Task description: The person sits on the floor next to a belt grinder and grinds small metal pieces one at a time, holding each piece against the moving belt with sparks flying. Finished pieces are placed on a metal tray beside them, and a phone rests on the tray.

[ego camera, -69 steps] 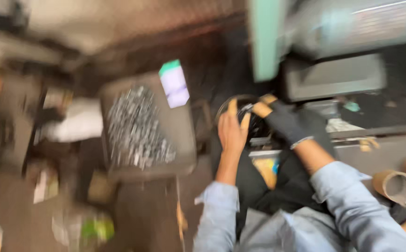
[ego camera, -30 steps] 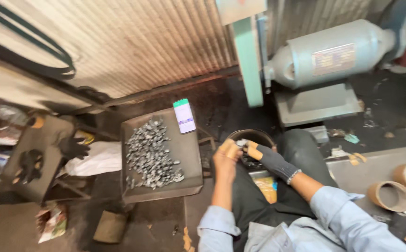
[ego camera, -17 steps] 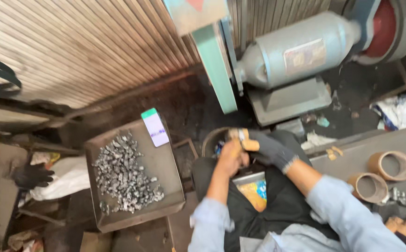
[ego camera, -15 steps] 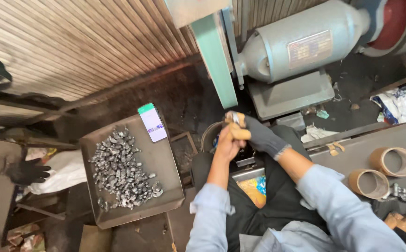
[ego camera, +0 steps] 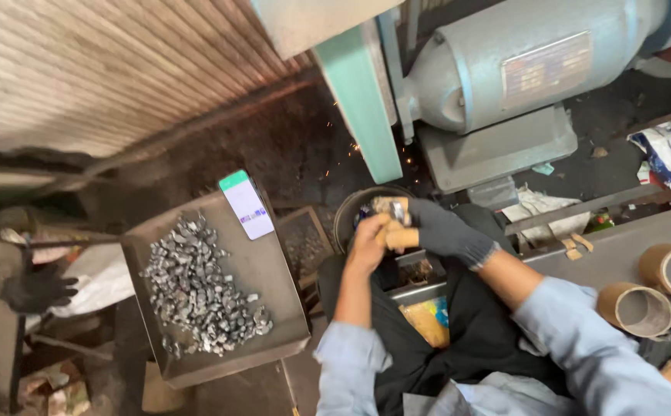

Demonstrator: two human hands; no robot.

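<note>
My bare left hand (ego camera: 364, 240) and my right hand (ego camera: 445, 229), in a dark glove with tan tape on the fingertips, meet above my lap. Together they pinch a small metal piece (ego camera: 391, 206) just below the green upright guard (ego camera: 360, 108) of a grinding machine. A few orange sparks show beside the guard. Left of my hands, a grey metal tray (ego camera: 277, 266) holds a heap of small shiny metal pieces (ego camera: 196, 285). A phone (ego camera: 246, 205) with a lit screen leans on the tray's far corner.
A big grey motor housing (ego camera: 520, 69) sits at the top right on its base. A dark round bucket (ego camera: 348, 216) lies behind my hands. Two cardboard tubes (ego camera: 634, 308) rest on a bench at right. A black glove (ego camera: 38, 289) lies at far left.
My hands have stayed together on the piece and lifted closer to the green guard. Sparks now show there. The view has swung nearer to the machine.
</note>
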